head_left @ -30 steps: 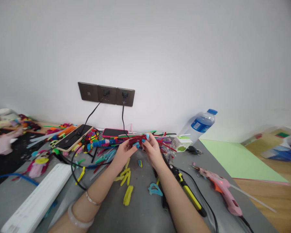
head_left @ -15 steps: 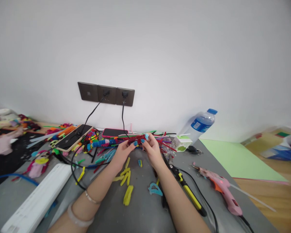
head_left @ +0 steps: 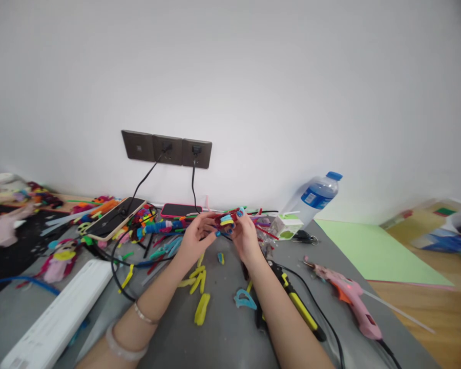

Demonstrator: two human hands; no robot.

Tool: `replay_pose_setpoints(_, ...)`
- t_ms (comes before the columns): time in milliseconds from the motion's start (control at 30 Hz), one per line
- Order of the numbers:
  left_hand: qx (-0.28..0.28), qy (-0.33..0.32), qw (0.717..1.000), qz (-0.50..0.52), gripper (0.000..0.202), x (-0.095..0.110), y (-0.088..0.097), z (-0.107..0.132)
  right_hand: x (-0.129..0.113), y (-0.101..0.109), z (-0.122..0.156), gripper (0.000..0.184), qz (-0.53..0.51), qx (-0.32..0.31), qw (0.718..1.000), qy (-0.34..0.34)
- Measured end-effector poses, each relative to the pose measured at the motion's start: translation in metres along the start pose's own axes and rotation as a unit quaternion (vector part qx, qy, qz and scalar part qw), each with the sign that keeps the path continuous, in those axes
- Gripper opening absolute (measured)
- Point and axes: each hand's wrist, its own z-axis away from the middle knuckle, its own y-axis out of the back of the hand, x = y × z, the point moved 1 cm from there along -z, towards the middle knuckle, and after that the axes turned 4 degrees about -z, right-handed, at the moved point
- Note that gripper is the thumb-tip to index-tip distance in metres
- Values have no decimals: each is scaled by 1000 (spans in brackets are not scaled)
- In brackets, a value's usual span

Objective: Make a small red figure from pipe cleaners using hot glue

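Note:
Both hands are raised together over the middle of the table. Between them is a small dark red pipe-cleaner figure with a light blue and yellow part facing me. My right hand grips its right side, blue-nailed fingers closed round it. At its left side my left hand has curled fingers touching it, the thumb below; part of the figure is hidden behind the fingers. Below lie yellow pipe-cleaner pieces, a small blue-and-yellow piece and a light blue bent loop.
A pink hot glue gun and yellow-black pliers lie right. A bottle leans by the wall near a small white box. Left are a white power strip, a phone, a pink doll and black cables.
The red figure has been turned, so its blue and yellow part now shows. My left thumb has come away from its front, and my right hand has rotated with it.

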Motion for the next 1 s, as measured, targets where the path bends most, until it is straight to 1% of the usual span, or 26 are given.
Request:
replay_pose_setpoints(100, 4, -35, 997, -71, 44, 3, -1, 1, 2, 0, 1, 37, 31, -16, 999, -7)
replay_pose_setpoints(200, 13, -30, 995, -90, 38, 2, -1, 1, 3, 0, 1, 39, 50, -23, 998, 0)
replay_pose_setpoints(300, 31, -15, 999, -37, 36, -3, 0, 0, 2, -1, 2, 38, 50, -41, 998, -1)
replay_pose_setpoints(367, 50, 7, 999, 5, 36, -6, 0, -2, 1, -2, 2, 38, 42, -57, 997, -6)
replay_pose_setpoints(533, 101, 66, 990, 78, 42, -7, 2, -4, 1, -4, 3, 39, 36, -108, 993, -18)
replay_pose_setpoints(600, 111, 82, 984, 111, 41, -5, 3, -4, 1, -3, 3, 36, 35, -109, 993, -22)
replay_pose_setpoints(700, 109, 102, 978, 144, 40, -5, 4, -4, 2, -2, 2, 41, 27, -91, 995, -22)
replay_pose_setpoints(767, 100, 107, 978, 146, 41, -7, 3, -4, 2, -1, 1, 48, 30, -89, 995, -23)
replay_pose_setpoints(833, 89, 105, 982, 133, 41, -8, 3, -4, 2, -1, 1, 51, 40, -97, 994, -26)
replay_pose_setpoints(1000, 86, 92, 986, 107, 43, -8, 2, -4, 2, -2, 3, 39, 46, -99, 994, -17)
